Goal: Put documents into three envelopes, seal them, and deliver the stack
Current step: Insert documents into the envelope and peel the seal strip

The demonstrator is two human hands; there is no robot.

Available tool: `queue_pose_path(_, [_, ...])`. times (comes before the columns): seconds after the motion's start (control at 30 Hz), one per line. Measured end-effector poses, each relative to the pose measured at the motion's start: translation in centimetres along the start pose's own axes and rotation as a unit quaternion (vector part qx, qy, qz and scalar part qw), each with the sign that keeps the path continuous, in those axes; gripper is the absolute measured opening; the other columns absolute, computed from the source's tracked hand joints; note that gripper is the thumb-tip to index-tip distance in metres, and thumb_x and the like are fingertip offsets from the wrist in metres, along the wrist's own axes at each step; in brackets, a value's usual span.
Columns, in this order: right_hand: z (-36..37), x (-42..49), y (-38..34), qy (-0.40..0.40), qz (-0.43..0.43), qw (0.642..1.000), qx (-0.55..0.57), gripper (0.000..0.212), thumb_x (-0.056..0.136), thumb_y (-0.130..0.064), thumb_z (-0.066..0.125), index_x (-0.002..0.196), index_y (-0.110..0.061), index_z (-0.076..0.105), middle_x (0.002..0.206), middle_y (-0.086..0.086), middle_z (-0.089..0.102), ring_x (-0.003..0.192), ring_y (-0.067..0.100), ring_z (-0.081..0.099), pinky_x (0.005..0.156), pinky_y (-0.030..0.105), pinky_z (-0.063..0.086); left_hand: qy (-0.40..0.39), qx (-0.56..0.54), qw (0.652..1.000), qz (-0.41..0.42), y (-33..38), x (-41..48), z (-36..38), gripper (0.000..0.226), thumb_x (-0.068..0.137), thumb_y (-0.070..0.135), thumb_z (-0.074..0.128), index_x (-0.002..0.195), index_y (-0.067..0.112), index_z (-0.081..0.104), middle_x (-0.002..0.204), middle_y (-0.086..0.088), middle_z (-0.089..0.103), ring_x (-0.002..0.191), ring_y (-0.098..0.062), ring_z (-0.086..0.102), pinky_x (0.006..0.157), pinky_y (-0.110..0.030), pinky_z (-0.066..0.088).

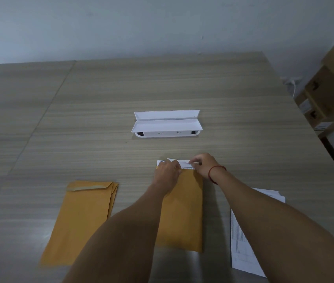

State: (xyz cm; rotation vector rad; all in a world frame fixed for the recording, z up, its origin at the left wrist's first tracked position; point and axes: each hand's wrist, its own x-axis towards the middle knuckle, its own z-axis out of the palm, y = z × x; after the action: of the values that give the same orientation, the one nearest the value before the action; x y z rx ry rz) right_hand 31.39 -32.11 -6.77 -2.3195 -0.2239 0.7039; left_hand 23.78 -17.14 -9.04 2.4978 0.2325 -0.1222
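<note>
At the desk (162,88), a person's right hand (199,163) pinches a document (182,163) that sticks out of an envelope (184,211). The left hand (167,170) curls its fingers on the envelope's mouth. Spare envelopes (84,217) lie left of the fingers and more papers (241,242) lie right. Nothing looks sealed yet.

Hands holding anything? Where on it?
Right hand pinches the white sheet by its top edge, above the centre envelope; left hand lies on the envelope's top edge, grip unclear.

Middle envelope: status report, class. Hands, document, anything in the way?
Left hand holds middle envelope at its mouth. Right hand pinches document, top edge sticking out. Nothing blocking; spare envelopes left, papers right.
</note>
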Motion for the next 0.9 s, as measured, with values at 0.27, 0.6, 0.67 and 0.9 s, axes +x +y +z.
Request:
queue_pose_path(0.27, [0.1,0.5,-0.2,-0.012,0.012,1.0,0.008,0.023,0.093,-0.01,0.057,0.11,-0.016,0.071,0.132,0.009,0.059,0.124,0.026,0.053,0.107,0.039,0.042,-0.015,0.003,1.0,0.002,0.0,0.2,-0.6,0.019,0.094,0.023,0.056,0.104,0.008,0.063,0.105,-0.016,0.062,0.106,-0.032,0.051,0.09,-0.043,0.043])
queue_pose_path(0.6, [-0.3,0.1,-1.2,-0.137,0.041,0.984,-0.107,0.028,0.098,-0.02,0.05,0.119,-0.014,0.068,0.13,0.006,0.061,0.121,0.025,0.054,0.106,0.037,0.041,-0.025,-0.018,1.0,-0.007,-0.4,-0.1,0.0,0.016,0.093,0.02,0.056,0.095,0.009,0.066,0.099,-0.015,0.061,0.105,-0.029,0.049,0.088,-0.043,0.044])
queue_pose_path(0.67, [-0.4,0.0,-1.2,-0.149,0.05,0.979,-0.126,0.028,0.098,-0.02,0.05,0.12,-0.016,0.067,0.131,0.006,0.06,0.121,0.025,0.053,0.105,0.036,0.042,-0.03,-0.02,0.999,-0.011,-0.3,-0.4,0.1,0.016,0.094,0.022,0.055,0.096,0.01,0.065,0.102,-0.013,0.059,0.105,-0.027,0.048,0.089,-0.042,0.044])
queue_pose_path(0.9, [-0.4,-0.2,-1.4,-0.165,0.035,0.967,-0.19,0.034,0.1,-0.015,0.041,0.129,-0.017,0.059,0.134,0.008,0.056,0.121,0.028,0.054,0.103,0.039,0.043,-0.006,0.012,1.0,-0.01,-0.1,-0.7,0.5,0.021,0.095,0.026,0.052,0.104,0.014,0.066,0.114,-0.004,0.056,0.117,-0.021,0.045,0.101,-0.04,0.037])
